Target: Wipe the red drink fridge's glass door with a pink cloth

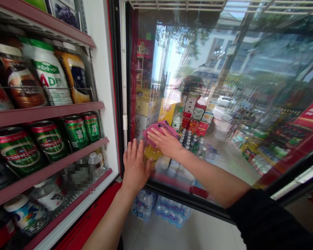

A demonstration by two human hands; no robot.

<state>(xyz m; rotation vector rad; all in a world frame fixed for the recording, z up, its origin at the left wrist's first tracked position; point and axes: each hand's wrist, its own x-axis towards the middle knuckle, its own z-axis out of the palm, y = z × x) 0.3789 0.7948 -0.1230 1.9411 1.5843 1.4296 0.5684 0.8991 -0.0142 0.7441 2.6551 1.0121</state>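
Observation:
A glass cooler door [232, 146] stands swung out in front of me. My right hand [165, 140] lies flat over a pink cloth [159, 126], pressing it against the pane near the hinge side. The cloth is bunched, with a dark mark on its upper part. My left hand [136, 163] has its fingers stretched and rests against the door's lower hinge-side area, just left of the cloth. Nothing shows in the left hand; its palm is hidden.
Left of me, cooler shelves [49, 111] hold bottles and green beer cans [49, 140]. Wrapped water-bottle packs [172, 210] stand on the floor under the door. Cartons [146, 104] show through the glass, mixed with street reflections. A wire rack [187, 5] crosses the door's top.

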